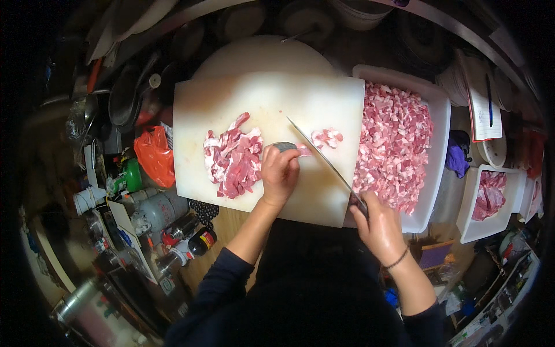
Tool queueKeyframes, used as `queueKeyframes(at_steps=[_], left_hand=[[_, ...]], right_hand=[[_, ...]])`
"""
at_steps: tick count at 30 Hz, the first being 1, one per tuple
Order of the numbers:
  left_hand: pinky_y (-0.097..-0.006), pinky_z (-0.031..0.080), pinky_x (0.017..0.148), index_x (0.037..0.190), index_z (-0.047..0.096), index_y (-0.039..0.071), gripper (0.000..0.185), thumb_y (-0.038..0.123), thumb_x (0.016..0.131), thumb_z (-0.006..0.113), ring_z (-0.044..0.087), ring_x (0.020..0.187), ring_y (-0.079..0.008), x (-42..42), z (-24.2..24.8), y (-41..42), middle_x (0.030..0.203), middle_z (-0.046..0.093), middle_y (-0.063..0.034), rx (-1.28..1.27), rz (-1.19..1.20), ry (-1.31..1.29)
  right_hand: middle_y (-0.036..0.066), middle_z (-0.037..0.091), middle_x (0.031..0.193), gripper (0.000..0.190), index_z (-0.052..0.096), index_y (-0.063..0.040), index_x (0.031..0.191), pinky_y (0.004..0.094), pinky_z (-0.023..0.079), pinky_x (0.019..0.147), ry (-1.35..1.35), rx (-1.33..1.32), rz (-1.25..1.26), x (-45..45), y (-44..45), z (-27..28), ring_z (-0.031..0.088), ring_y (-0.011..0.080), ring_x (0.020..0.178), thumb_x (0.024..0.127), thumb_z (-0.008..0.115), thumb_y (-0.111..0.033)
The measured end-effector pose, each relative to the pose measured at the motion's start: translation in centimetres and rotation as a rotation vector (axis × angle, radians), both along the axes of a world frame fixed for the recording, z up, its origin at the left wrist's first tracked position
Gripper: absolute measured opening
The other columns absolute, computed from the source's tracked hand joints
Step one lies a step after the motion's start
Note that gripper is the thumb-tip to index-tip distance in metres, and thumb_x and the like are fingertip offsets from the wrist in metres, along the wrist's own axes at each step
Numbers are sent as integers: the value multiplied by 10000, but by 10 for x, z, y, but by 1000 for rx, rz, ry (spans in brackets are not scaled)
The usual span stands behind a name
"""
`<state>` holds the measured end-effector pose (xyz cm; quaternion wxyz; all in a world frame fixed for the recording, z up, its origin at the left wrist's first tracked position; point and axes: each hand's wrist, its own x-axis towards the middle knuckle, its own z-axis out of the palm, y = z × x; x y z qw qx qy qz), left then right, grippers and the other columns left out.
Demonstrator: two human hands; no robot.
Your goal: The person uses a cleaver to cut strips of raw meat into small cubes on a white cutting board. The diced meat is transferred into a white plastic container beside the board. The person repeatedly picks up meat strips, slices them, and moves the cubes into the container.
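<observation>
My right hand (379, 225) grips the dark handle of a long knife (323, 156), its blade slanting up and left across a white cutting board (234, 95). A strip of raw meat (306, 150) lies under or beside the blade. My left hand (281, 173) is at the strip's left end, fingers curled, with a grey object (285, 146) at the fingertips that I cannot identify. Several larger strips of raw meat (236, 156) are piled on the board left of my left hand. A few cut pieces of meat (328, 137) lie right of the blade.
A white plastic tub (438, 165) of diced meat stands against the board's right side. Farther right are a smaller white tub (464, 217) with larger meat pieces and a notebook (483, 108) with a pen. A red plastic bag (155, 156) and a gas cylinder (162, 211) are at left.
</observation>
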<state>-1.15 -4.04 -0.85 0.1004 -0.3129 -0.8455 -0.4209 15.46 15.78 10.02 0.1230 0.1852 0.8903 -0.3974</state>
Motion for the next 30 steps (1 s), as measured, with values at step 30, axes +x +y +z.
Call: queueKeyframes(at_steps=[30], left_hand=[[-437,560,793,1006,711,64,213,-21,811,692,637,913,-366,-1,10,-10,935,642,-130,-167,-79,-12]], right_hand=[[247,706,816,272,572,-33,1115,547,542,669,-49,-13,66,-85,-43,-24,686,479,770,1003,676,-258]])
